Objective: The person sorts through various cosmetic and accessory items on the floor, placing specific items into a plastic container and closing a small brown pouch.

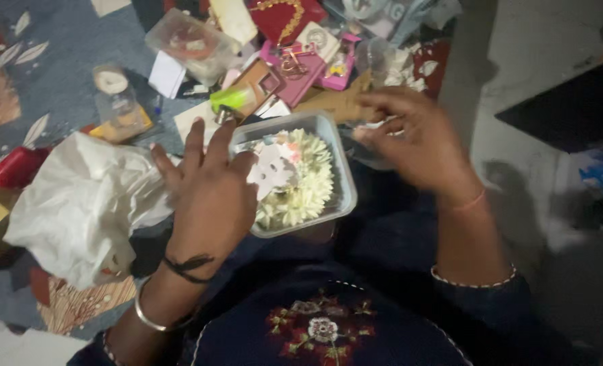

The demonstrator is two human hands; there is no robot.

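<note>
A clear plastic tub (345, 183) rests on my lap, filled with white and pale yellow fabric flowers (301, 193) and a small white cut-out piece (271, 169). My left hand (206, 183) lies flat with fingers spread against the tub's left rim, touching it. My right hand (410, 139) hovers at the tub's right edge, its fingers curled around something clear and thin, which is blurred. Both wrists wear bangles and threads.
A crumpled white plastic bag (85, 203) lies left of my left hand. Behind the tub sit a pink tray (301, 74), a clear lidded box (193, 41), a green glue tube (230, 98), a small jar (115, 98) and cardboard. Bare grey floor is at the right.
</note>
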